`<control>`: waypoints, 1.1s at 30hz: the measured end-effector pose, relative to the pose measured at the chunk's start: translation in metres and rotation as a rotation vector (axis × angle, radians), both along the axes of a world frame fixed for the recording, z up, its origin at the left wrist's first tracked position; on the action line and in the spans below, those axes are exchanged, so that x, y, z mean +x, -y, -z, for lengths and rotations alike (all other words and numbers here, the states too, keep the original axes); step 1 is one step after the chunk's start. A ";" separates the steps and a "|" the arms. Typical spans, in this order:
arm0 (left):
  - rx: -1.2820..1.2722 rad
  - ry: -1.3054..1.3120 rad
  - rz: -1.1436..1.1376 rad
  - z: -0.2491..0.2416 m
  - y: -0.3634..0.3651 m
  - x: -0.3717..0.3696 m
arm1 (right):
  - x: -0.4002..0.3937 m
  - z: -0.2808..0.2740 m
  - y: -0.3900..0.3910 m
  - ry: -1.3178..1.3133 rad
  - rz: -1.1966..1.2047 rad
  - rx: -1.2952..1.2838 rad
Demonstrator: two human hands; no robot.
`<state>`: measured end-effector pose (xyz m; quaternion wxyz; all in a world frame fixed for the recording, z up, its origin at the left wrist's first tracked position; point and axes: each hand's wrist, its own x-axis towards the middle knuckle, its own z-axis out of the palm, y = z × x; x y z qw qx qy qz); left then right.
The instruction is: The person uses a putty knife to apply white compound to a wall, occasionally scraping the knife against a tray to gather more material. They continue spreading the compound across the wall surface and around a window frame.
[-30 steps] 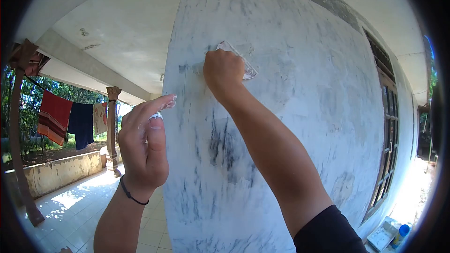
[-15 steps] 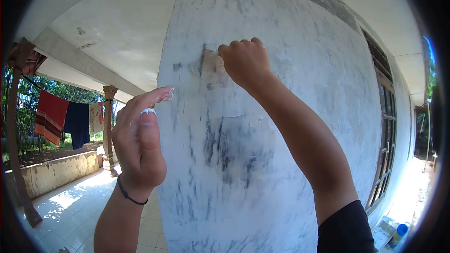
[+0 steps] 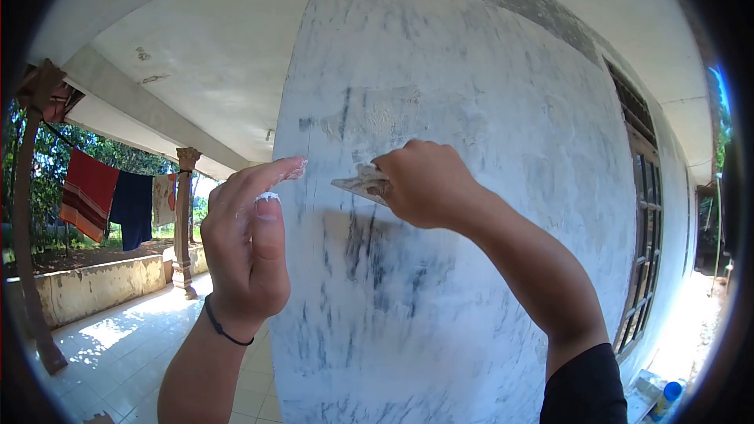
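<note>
My right hand (image 3: 430, 185) is closed round a putty knife (image 3: 363, 184), its flat blade pointing left, with pale paste on it. The blade stands close to the whitish wall (image 3: 518, 188), just above a dark streaked patch, and its shadow falls below. My left hand (image 3: 245, 239) is raised by the wall's left edge, fingers stretched toward the wall and thumb upright beneath them. White paste (image 3: 268, 197) coats the thumb tip and fingertips of that hand. Nothing shows between its thumb and fingers. A dark band circles the left wrist.
A barred window (image 3: 646, 220) is set in the wall at the right. Cloths (image 3: 88, 192) hang on a line at the left, near a carved post (image 3: 184, 220) and a low wall (image 3: 102, 290). Pale floor tiles lie below. A blue container (image 3: 671, 391) stands at lower right.
My right hand has come down the wall from the upper patch, and the putty knife's blade now shows. My left hand keeps its pose, slightly farther right and lower in view.
</note>
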<state>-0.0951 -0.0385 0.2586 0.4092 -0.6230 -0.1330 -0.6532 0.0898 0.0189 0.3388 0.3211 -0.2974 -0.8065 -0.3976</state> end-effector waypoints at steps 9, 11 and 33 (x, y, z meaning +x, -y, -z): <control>-0.044 -0.016 -0.105 0.008 0.006 -0.006 | 0.050 -0.128 -0.104 -0.707 -0.145 -0.173; -0.057 0.005 -0.085 0.008 0.006 -0.009 | 0.071 -0.129 -0.096 -0.727 -0.075 -0.133; 0.062 -0.058 0.050 -0.032 -0.019 0.017 | -0.023 -0.018 -0.023 -0.267 -0.008 0.324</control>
